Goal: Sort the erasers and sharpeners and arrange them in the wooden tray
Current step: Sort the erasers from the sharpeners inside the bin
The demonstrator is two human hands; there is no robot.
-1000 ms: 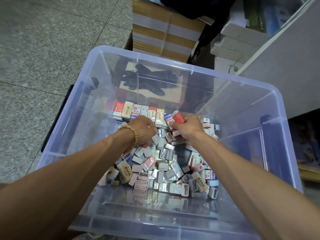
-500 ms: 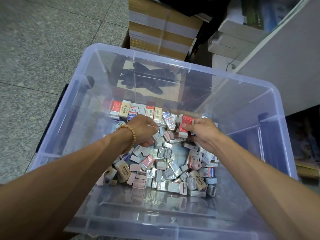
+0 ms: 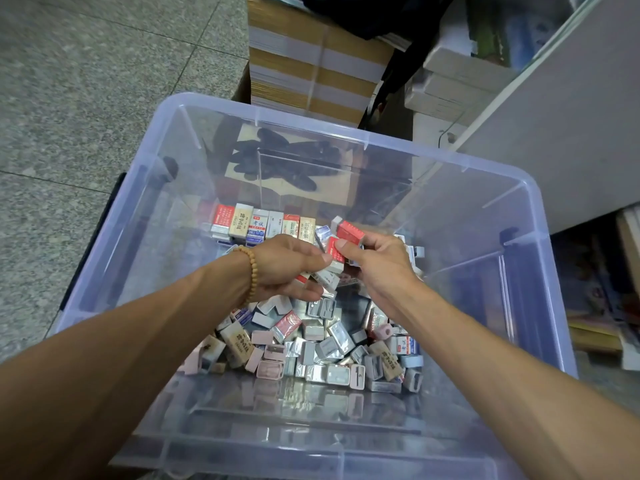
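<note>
Between both hands: red-and-white boxed erasers [image 3: 341, 245], pinched by right hand [image 3: 379, 263]; left hand [image 3: 289, 271] grips white ones. Step: gathering. Next: stand them in the row beyond.

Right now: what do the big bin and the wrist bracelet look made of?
Bin: translucent, bluish plastic with a glossy finish; the floor and boxes show through its walls and the bottom reflects the pile. Bracelet on the left hand: round tan beads, matte, probably wood, though the look leaves it open.
</note>
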